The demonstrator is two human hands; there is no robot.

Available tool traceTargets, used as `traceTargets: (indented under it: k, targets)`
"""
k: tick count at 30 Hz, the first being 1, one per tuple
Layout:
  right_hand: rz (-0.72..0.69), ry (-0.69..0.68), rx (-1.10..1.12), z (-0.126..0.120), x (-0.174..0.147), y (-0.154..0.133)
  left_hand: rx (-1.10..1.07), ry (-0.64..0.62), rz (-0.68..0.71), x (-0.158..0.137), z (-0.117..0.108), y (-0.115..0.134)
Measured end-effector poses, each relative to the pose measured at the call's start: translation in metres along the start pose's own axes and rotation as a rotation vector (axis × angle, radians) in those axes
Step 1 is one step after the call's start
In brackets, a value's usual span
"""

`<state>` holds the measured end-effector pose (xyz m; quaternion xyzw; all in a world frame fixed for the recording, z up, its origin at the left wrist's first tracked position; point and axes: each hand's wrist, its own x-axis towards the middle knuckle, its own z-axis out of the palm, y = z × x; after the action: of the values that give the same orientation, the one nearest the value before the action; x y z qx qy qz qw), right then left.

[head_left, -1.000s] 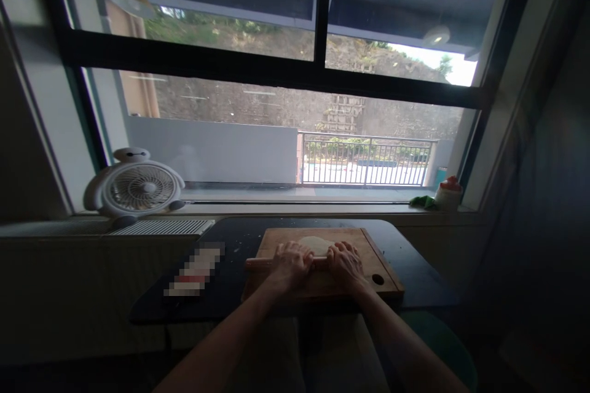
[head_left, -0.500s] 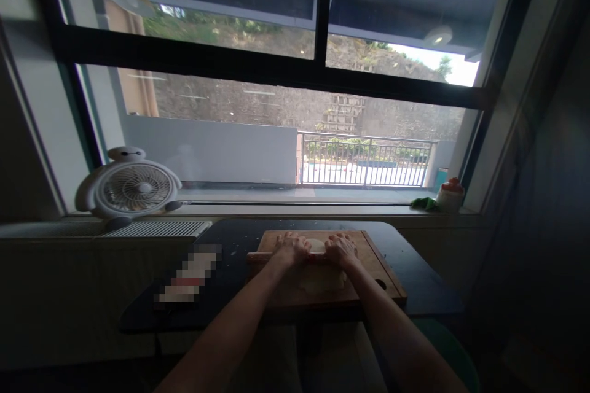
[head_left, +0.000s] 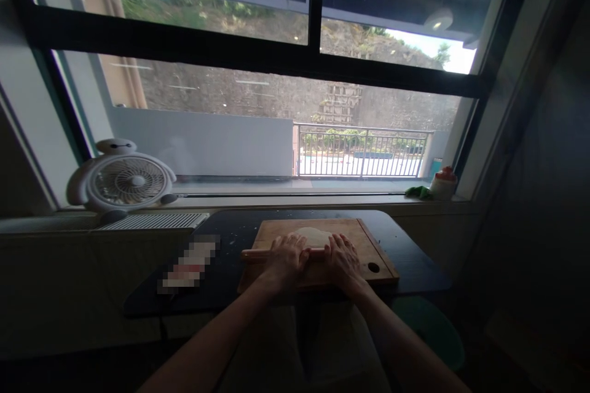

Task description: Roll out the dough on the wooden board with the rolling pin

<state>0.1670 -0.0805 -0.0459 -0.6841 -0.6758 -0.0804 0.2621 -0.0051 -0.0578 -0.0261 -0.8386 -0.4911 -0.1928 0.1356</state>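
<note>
A wooden rolling pin [head_left: 254,254] lies crosswise on a wooden cutting board [head_left: 271,230]. My left hand [head_left: 286,254] rests over the pin left of its middle, fingers curved across it and thumb toward the centre. To the right, my right hand [head_left: 343,255] grips the same pin, its fingers stretched forward over the top. Between and beyond both hands shows pale, flat dough [head_left: 315,236]. My hands and the pin hide part of it.
The board sits on a dark table [head_left: 405,267]. At the table's left lies a pixelated item [head_left: 191,265]. A white fan [head_left: 133,181] stands at the left by the window. A bottle [head_left: 443,184] and a green cloth [head_left: 418,192] are on the sill. Below right is a green stool [head_left: 428,328].
Both hands and the pin have come back toward me over the board. More dough shows beyond the pin, less on the near side. My fingers are straighter. The view has tilted slightly.
</note>
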Motion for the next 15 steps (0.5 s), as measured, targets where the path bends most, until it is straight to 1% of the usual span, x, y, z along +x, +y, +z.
traceTargets:
  k: [4, 7, 9, 12, 15]
  targets:
    - [0.046, -0.1, -0.013, -0.001, 0.032, -0.001, -0.021, -0.098, -0.088, 0.029, 0.0, -0.005]
    - [0.058, -0.154, -0.017, 0.001, 0.06, 0.0, -0.026, -0.122, -0.152, 0.055, 0.005, -0.012]
    - [0.054, -0.182, -0.016, 0.002, 0.069, 0.001, -0.032, -0.137, -0.189, 0.065, 0.008, -0.016]
    - [0.021, -0.164, -0.011, 0.0, 0.064, 0.001, -0.04, -0.143, -0.205, 0.062, 0.009, -0.016]
    - [-0.04, -0.128, 0.007, -0.005, 0.038, 0.0, -0.047, -0.129, -0.162, 0.04, 0.004, -0.009]
